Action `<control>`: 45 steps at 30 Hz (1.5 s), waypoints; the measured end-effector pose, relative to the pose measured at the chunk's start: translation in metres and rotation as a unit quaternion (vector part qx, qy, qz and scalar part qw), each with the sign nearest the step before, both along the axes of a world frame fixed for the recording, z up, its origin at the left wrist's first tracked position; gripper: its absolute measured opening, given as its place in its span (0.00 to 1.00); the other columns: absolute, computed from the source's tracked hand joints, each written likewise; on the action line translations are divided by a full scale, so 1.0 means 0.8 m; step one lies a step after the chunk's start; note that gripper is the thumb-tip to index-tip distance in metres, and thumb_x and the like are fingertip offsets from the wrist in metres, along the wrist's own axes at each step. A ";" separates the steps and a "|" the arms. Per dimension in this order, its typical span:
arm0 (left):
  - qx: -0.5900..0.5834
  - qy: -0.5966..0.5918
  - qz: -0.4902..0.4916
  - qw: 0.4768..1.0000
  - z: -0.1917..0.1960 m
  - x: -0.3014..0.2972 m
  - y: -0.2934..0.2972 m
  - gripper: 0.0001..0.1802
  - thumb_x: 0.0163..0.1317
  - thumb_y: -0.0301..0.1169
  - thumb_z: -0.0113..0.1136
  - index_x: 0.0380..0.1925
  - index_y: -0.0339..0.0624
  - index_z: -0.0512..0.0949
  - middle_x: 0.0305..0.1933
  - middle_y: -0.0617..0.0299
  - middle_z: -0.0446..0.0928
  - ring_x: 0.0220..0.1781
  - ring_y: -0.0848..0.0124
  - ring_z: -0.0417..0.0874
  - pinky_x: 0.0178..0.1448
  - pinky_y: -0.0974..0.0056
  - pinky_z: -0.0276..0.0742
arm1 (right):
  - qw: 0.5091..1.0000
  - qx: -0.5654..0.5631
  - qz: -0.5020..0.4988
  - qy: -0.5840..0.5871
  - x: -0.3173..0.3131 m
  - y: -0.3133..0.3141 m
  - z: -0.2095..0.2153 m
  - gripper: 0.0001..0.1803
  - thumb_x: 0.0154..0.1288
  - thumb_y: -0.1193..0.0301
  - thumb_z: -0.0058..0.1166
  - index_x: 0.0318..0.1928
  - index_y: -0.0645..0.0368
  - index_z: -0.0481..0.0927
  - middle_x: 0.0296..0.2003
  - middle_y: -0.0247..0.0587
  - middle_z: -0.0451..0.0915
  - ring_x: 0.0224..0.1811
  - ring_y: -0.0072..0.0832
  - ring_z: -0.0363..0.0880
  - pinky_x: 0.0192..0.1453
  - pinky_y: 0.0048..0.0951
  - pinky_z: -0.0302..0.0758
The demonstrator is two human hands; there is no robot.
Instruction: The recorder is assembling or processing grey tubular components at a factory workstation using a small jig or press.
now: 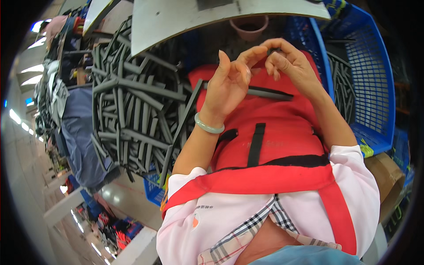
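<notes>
Both hands are raised over the red apron (265, 132) on my lap, their fingertips almost meeting. My left hand (227, 84), with a pale bangle (209, 124) at its wrist, has its thumb apart and fingers loosely bent; nothing shows in it. My right hand (291, 64) has its fingers curled in, and a small dark bit shows between them, too little to name. Below the hands a grey foam strip (267, 92) lies across the apron, partly hidden behind my left hand.
A large heap of grey foam strips (132, 97) is at my left. At my right stands a blue plastic crate (369, 75) holding more strips. A white tabletop (176, 22) juts in ahead, with a pinkish bucket (249, 28) below its edge. A cardboard box (384, 181) sits lower right.
</notes>
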State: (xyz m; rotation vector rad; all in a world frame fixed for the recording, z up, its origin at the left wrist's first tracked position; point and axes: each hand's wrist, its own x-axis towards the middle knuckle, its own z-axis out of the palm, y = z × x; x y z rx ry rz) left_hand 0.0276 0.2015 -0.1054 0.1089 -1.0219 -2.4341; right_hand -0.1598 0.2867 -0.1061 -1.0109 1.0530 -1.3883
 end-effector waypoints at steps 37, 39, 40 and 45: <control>-0.127 -0.171 0.051 0.976 -0.032 0.010 0.036 0.43 0.71 0.63 0.30 0.31 0.32 0.81 0.20 0.59 0.79 0.17 0.70 0.78 0.30 0.70 0.78 | 0.985 0.136 0.023 -0.107 0.077 0.007 -0.014 0.23 0.78 0.54 0.37 0.40 0.61 0.75 0.17 0.34 0.71 0.15 0.20 0.69 0.16 0.17 0.65; 0.035 -0.120 0.033 0.992 -0.028 0.018 0.032 0.45 0.71 0.64 0.30 0.34 0.29 0.81 0.26 0.55 0.81 0.19 0.69 0.79 0.32 0.70 0.78 | 0.982 0.115 0.077 -0.131 0.080 -0.004 -0.015 0.21 0.79 0.56 0.37 0.40 0.62 0.75 0.19 0.34 0.71 0.18 0.21 0.69 0.22 0.18 0.68; 0.038 -0.121 0.066 0.990 -0.035 0.025 0.030 0.45 0.71 0.64 0.30 0.34 0.29 0.81 0.26 0.55 0.81 0.19 0.69 0.79 0.32 0.70 0.78 | 0.978 0.118 0.110 -0.129 0.098 -0.003 -0.010 0.21 0.79 0.56 0.37 0.40 0.62 0.75 0.19 0.34 0.71 0.18 0.21 0.69 0.22 0.18 0.68; -0.004 -0.123 0.080 0.989 -0.067 0.035 0.033 0.47 0.69 0.65 0.33 0.25 0.27 0.82 0.23 0.54 0.80 0.23 0.68 0.81 0.34 0.68 0.80 | 0.952 0.180 0.081 -0.233 0.100 0.003 -0.043 0.18 0.79 0.57 0.38 0.35 0.56 0.70 0.21 0.29 0.67 0.21 0.19 0.63 0.27 0.19 0.63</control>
